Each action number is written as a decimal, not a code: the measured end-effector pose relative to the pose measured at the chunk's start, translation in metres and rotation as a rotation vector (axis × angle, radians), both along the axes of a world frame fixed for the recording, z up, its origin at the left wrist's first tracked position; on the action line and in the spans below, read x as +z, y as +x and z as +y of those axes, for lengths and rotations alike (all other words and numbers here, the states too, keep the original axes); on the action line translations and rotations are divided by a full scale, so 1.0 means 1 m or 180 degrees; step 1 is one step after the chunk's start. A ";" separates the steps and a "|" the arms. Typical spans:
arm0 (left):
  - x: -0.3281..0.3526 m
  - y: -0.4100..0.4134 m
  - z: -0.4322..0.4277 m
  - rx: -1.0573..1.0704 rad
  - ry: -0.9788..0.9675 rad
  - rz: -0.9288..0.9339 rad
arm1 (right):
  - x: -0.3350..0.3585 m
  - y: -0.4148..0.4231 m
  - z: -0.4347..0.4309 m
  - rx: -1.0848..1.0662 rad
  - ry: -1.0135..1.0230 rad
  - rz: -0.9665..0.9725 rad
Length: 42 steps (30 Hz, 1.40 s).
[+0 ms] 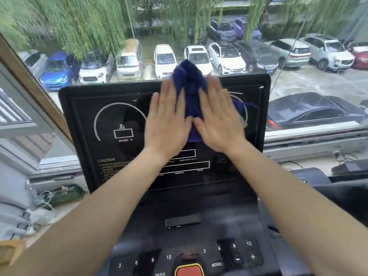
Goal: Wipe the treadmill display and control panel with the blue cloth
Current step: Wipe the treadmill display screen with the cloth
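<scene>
- Head view: I see the blue cloth bunched against the upper treadmill display.
- Left hand and right hand flat, fingers extended, pressing the cloth between them.
- Control panel below, untouched.

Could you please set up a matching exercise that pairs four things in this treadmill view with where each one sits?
Things:
1. blue cloth
2. red button
3. CAUTION text
4. MODE label

Places:
A. lower left of the display
B. bottom centre of the control panel
C. pressed to the display under both hands, the left hand and right hand
D. just right of the red button

Pairs: 1-C, 2-B, 3-A, 4-D
</scene>
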State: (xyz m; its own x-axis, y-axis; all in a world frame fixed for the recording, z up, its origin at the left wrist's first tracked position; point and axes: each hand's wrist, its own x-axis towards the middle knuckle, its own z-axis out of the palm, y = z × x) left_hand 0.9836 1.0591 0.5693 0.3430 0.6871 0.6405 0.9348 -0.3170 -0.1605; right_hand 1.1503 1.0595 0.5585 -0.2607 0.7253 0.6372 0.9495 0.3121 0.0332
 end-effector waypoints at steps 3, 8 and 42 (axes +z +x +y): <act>0.008 0.062 0.006 -0.0309 0.0046 0.0233 | 0.000 0.063 -0.009 -0.0528 -0.0140 0.0287; -0.010 0.094 0.002 -0.0629 -0.0016 0.0520 | -0.014 0.072 -0.029 -0.0838 -0.0225 0.0683; -0.094 -0.088 -0.073 -0.0461 -0.0503 -0.0118 | -0.099 -0.057 -0.088 -0.0258 -0.0407 -0.0456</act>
State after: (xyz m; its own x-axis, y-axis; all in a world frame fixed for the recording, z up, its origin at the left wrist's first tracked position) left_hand 0.8954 0.9863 0.4754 0.4236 0.7253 0.5427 0.8820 -0.4668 -0.0646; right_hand 1.0931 0.9719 0.4596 -0.2796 0.8201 0.4992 0.9600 0.2453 0.1348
